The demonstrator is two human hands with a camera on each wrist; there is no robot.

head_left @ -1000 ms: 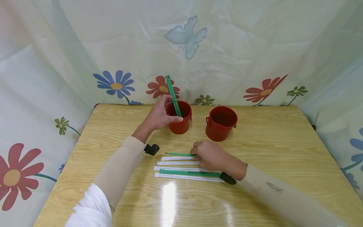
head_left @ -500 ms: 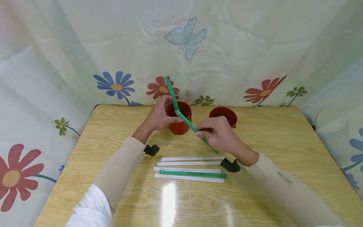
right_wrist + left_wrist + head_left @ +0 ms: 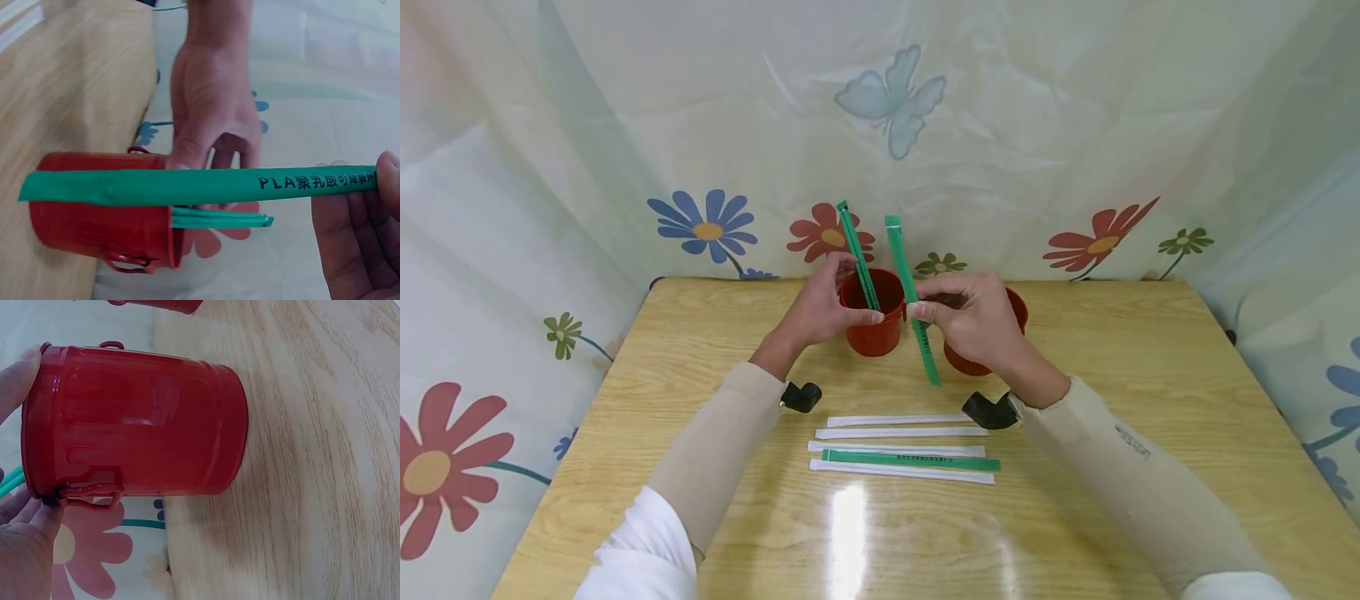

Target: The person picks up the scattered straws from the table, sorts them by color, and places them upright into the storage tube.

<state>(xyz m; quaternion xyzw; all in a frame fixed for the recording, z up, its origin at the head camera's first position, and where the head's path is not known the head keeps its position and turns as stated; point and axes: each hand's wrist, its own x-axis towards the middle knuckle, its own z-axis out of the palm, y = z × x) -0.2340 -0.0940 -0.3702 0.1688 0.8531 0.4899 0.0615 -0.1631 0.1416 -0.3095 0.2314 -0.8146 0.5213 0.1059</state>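
My left hand holds the rim of the left red bucket, thumb on the near side and fingers at the back. Green wrapped straws lean inside that bucket, their tops above the rim. Between thumb and fingers, my right hand pinches another green wrapped straw. This straw stands steeply tilted in the air just right of the left bucket, apart from the table; dark printing shows on it in the right wrist view. My right hand partly hides a second red bucket.
Several white wrapped straws and one green wrapped straw lie in near-parallel rows on the wooden table. A flowered curtain hangs behind the table and along both sides.
My right hand has picked a green straw up from the top of the row, raised it towards the left bucket and turned it steeper. The left hand has stayed at the bucket.
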